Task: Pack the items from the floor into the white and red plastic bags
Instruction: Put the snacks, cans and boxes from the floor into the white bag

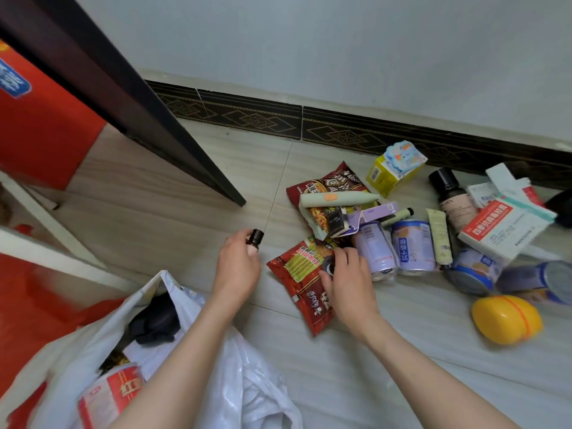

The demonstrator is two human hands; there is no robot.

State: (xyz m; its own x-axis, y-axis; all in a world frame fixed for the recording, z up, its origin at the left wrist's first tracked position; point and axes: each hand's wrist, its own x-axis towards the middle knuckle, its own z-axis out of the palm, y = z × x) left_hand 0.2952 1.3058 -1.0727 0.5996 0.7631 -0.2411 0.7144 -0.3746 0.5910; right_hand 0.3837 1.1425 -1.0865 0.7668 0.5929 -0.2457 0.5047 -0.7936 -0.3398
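White bag (102,345): I see it open on the floor at lower left.
Floor items (411,243): heaped right.
My left hand (238,264): pinching a small dark bottle (255,237).
My right hand (349,280): gripping a dark round item (328,264) over a red snack packet (301,283).

Bare floor (173,230) between bag (247,388) and clutter (411,243)
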